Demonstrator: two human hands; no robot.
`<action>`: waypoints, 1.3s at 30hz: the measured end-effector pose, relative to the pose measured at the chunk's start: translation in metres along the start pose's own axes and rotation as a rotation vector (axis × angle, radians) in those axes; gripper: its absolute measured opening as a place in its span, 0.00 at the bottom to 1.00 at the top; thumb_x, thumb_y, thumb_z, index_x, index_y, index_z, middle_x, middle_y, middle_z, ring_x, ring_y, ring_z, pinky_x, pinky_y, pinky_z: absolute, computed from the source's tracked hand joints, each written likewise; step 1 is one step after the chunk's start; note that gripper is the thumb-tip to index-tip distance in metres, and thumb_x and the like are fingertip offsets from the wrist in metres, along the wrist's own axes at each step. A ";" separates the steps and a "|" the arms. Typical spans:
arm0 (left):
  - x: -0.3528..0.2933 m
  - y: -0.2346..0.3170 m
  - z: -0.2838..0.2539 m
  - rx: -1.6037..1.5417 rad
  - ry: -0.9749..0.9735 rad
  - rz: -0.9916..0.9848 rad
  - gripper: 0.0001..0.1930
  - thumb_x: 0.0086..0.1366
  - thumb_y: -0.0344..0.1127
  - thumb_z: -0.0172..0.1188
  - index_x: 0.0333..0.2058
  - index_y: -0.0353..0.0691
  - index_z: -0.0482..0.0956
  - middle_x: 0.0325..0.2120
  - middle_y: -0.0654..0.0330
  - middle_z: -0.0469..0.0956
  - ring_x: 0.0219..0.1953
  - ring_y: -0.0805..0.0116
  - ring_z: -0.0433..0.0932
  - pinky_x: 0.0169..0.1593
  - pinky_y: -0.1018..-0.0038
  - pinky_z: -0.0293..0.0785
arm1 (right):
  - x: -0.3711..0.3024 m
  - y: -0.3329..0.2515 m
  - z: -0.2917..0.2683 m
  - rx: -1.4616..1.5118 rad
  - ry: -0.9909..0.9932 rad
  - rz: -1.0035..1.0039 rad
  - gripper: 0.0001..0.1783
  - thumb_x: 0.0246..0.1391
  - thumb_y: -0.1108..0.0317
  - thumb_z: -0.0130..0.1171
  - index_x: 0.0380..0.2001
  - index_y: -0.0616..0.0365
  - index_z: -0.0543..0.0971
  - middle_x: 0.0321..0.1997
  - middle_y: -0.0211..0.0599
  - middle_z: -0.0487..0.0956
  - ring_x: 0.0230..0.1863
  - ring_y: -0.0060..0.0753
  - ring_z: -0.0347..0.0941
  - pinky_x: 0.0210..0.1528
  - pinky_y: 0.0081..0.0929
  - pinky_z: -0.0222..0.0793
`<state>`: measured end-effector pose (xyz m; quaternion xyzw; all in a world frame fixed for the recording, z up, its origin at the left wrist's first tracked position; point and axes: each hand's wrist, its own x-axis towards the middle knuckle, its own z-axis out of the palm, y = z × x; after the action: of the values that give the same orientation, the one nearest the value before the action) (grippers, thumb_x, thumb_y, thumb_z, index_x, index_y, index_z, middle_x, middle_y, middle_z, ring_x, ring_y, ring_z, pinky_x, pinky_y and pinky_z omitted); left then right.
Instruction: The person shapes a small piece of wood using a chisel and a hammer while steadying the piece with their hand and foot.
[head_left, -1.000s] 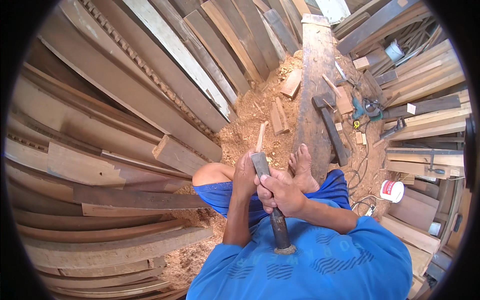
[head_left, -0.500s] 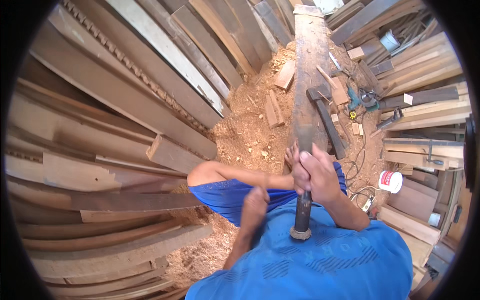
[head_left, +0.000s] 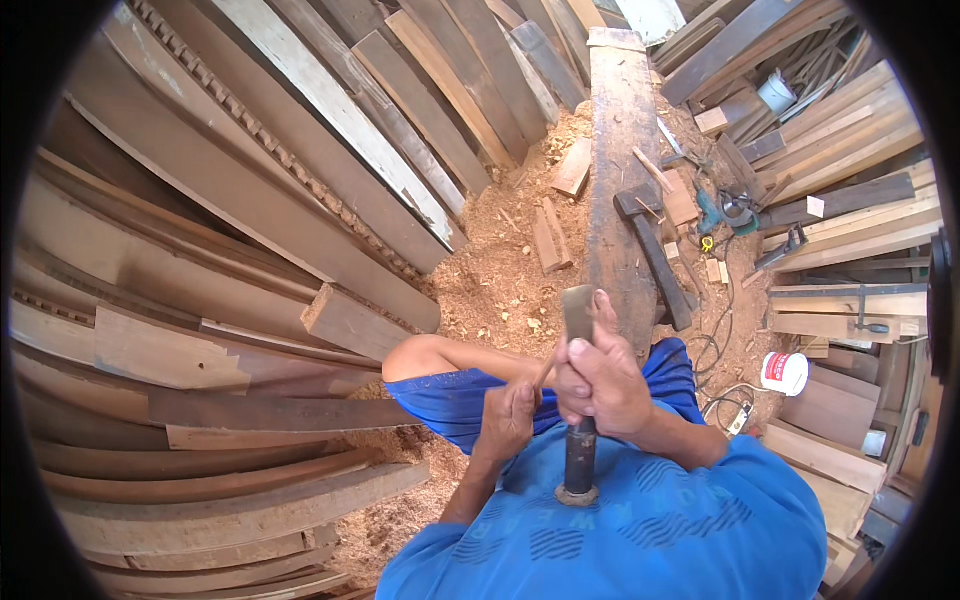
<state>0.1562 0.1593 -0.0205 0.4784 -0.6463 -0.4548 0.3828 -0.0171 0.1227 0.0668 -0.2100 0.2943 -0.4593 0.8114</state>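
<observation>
Head view: chisel [head_left: 579, 400], upright, blade far, ringed handle near, at centre. Right hand [head_left: 603, 382] fingers clamped round its shaft. Left hand [head_left: 510, 415] just left, fingers curled on a thin stick [head_left: 545, 372]. Long beam [head_left: 622, 170] beyond. Half a second ago the left hand hung lower, apart from the chisel.

The left hand [head_left: 508, 415] has come back up beside the right hand [head_left: 600, 385] on the chisel [head_left: 580, 400]

Floor [head_left: 500, 290]: covered in sawdust and shavings.
Long beam [head_left: 620, 170]: laid flat along the floor.
Short offcuts [head_left: 550, 240]: scattered just beside the beam.
White bucket [head_left: 785, 372]: stood at the right.
</observation>
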 end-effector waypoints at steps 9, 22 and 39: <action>0.050 -0.005 -0.013 -0.228 0.293 -0.128 0.22 0.75 0.46 0.38 0.33 0.35 0.73 0.17 0.63 0.68 0.18 0.71 0.66 0.25 0.71 0.65 | 0.027 0.036 0.004 -0.014 -0.077 0.266 0.08 0.66 0.63 0.42 0.36 0.54 0.67 0.19 0.24 0.65 0.13 0.15 0.58 0.16 0.21 0.63; 0.024 0.017 0.008 0.010 0.194 -0.140 0.19 0.73 0.47 0.42 0.29 0.37 0.70 0.17 0.51 0.72 0.19 0.56 0.74 0.22 0.65 0.65 | 0.003 0.033 -0.010 -0.024 0.000 0.142 0.09 0.67 0.63 0.40 0.38 0.56 0.67 0.18 0.25 0.63 0.13 0.15 0.56 0.15 0.20 0.64; 0.032 0.012 0.017 -1.235 -0.124 -0.485 0.23 0.75 0.52 0.36 0.37 0.36 0.69 0.11 0.67 0.62 0.10 0.79 0.58 0.13 0.82 0.55 | 0.053 -0.018 -0.041 -0.705 0.088 -0.140 0.11 0.62 0.64 0.54 0.31 0.59 0.78 0.16 0.20 0.66 0.19 0.10 0.59 0.20 0.16 0.58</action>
<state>0.1296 0.1334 -0.0124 0.2761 -0.1618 -0.8413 0.4356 -0.0339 0.0647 0.0321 -0.4766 0.4541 -0.3928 0.6421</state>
